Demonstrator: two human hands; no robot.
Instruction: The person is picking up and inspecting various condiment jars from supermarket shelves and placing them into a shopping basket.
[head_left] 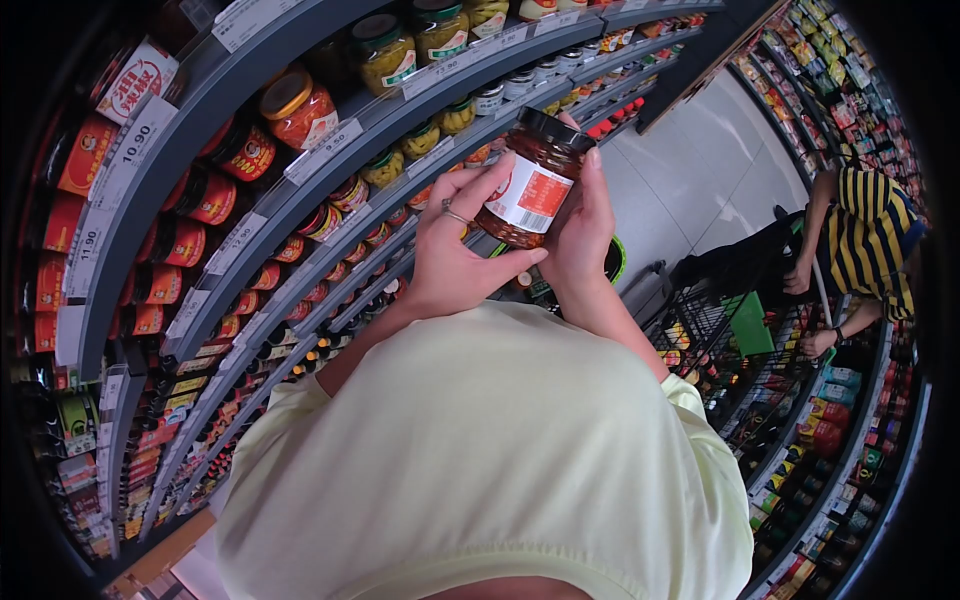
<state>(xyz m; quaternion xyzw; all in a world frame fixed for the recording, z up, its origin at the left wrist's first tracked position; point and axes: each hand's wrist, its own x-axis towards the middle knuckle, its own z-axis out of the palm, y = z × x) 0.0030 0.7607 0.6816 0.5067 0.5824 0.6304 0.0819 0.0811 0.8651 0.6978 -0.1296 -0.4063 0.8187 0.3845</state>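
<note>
Pale yellow fabric of the person's shirt (480, 450) fills the near part of the view. Just beyond it, both hands are raised together around a glass jar (528, 185) of dark red sauce. The left hand (450, 250), a ring on one finger, curls around the jar's left side with the thumb lying along its base. The right hand (580, 235) closes on the right side, fingertips up near the black lid (552, 128). Both hands are partly closed and grip the jar between them. It is tilted, with its red-and-white label (532, 197) turned toward the face.

Held like this, the jar seems best served by a firm hold low on the glass, with fingers off the label so the print can be read. The lid is best left alone, since a hard tiled floor (690, 170) lies below.

Farther off, grey shelves (300, 190) of jars curve away on the left. On the right stands a trolley (720, 320), and past it another person in a striped top (865, 240).
</note>
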